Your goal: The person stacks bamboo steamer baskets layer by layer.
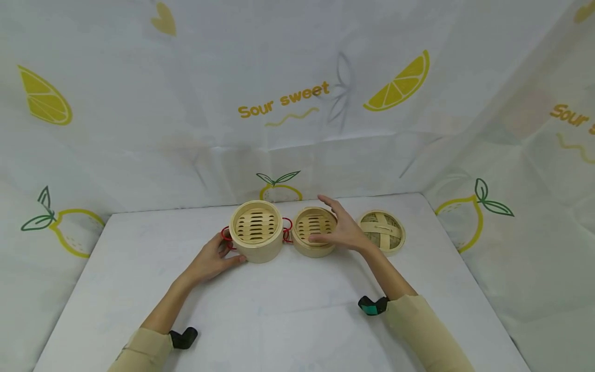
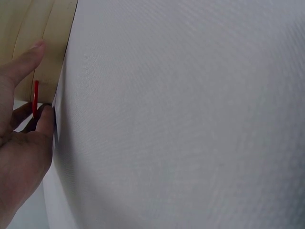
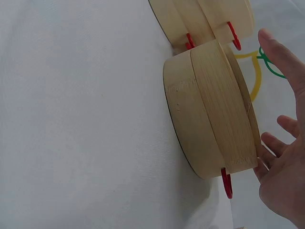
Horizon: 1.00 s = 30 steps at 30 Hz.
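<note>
- Bamboo is gripped in the head view: the tall steamer is held by the left hand, thumb against its front wall, fingers curled behind by a red handle.
- Under the spread fingers of the right hand, the low steamer is seen on the white table; nothing is gripped there.
- Just outside the right fingers, a round lid is set down.
- From the left wrist, the tall steamer's wall is pressed by the thumb, with the handle between thumb and fingers.
- From the right wrist, the low steamer is shown beside widely parted fingers; whether its rim is touched cannot be told.
</note>
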Motion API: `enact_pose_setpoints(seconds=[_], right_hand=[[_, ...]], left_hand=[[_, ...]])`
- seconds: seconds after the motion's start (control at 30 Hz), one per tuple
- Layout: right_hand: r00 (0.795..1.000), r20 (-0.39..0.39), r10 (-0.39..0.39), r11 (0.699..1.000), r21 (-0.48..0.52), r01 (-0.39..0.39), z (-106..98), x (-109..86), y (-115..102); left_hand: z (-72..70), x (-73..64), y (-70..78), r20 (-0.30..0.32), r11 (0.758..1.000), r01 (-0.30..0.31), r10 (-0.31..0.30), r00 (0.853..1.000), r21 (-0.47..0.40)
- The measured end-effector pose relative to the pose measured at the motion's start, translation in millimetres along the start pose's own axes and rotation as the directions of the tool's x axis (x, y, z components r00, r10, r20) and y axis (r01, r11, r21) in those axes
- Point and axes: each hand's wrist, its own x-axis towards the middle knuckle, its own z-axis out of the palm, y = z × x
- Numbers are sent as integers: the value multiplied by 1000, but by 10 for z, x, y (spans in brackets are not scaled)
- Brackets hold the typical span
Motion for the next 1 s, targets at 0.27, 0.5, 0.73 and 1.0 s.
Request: enact_pose_setpoints(seconds=[0.27,0.5,0.73,1.0], right_hand=[[1000,7,31,999,-21,-31,34,-1,126],[998,3,55,997,-50,-55,90,-24,148],[998,15,61,996,-72,-60,140,-69,182],[997,15,76,994,-81,-75,162,-112,217]], left_hand=[[-5,10,-1,1,1000,2,-2,1000,-4],[-4,10,3,-4,1000,5,-5,1000,-2],[6,-9,-6,-12,1000,-21,21,1000,-12],[-2,-13,-2,-9,999,-21,21,1000,-26]])
